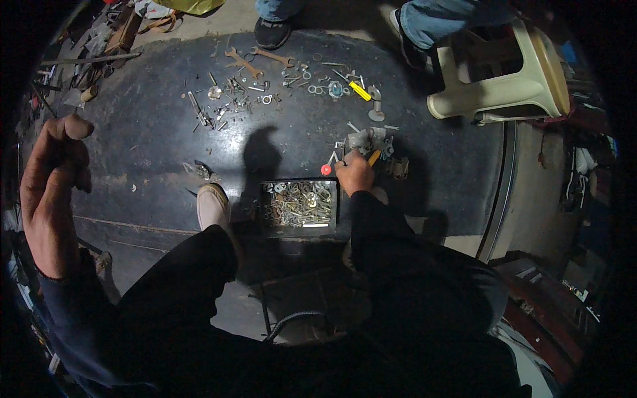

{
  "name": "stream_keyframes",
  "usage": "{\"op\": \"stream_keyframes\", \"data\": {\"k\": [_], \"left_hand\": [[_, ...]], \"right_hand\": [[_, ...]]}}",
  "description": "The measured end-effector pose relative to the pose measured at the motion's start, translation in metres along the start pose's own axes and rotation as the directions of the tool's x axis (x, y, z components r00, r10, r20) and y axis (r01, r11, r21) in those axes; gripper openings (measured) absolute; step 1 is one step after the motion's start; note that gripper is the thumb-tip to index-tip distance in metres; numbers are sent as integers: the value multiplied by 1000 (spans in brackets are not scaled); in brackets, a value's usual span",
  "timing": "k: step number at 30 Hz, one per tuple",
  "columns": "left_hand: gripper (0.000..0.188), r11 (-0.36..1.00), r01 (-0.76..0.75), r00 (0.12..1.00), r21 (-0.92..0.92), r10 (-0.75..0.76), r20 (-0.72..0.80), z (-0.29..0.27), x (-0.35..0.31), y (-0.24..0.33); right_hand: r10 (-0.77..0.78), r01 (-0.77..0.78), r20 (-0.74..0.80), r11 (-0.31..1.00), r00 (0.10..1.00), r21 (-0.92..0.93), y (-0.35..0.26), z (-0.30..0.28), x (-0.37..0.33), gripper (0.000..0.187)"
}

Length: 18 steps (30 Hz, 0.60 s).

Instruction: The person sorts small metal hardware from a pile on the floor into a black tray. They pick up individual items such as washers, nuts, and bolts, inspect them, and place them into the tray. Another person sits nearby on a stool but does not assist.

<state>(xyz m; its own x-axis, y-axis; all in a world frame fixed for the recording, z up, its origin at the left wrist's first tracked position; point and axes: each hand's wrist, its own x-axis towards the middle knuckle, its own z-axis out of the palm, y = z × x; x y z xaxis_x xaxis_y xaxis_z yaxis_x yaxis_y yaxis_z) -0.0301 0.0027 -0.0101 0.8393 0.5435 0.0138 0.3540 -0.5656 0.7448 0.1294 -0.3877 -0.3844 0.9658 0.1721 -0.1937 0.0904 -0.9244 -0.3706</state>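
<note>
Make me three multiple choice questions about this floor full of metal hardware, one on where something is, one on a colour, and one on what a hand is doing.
1. Where is the tray of metal parts?
A. On the stool
B. On the dark floor between the person's shoe and right arm
C. In the raised hand

2. What colour is the stool?
A. Blue
B. Red
C. Cream

3. What is the right hand doing?
A. Reaching down into a pile of small parts
B. Raised in the air
C. Resting on the stool

Answers: 1 B, the tray lies beside the shoe. 2 C, its plastic is pale cream. 3 A, its fingers meet the pile of small parts; the left hand is the raised one.
</note>
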Motion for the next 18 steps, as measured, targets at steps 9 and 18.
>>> {"op": "stream_keyframes", "data": {"k": [9,18], "left_hand": [[40,998,52,998,45,-54,29,-3,0,-1],[41,999,42,999,16,-41,-29,3,0,-3]], "right_hand": [[46,-46,139,999,989,-1,-13,-5,1,34],[50,-50,195,999,980,-6,-14,1,7,24]]}}
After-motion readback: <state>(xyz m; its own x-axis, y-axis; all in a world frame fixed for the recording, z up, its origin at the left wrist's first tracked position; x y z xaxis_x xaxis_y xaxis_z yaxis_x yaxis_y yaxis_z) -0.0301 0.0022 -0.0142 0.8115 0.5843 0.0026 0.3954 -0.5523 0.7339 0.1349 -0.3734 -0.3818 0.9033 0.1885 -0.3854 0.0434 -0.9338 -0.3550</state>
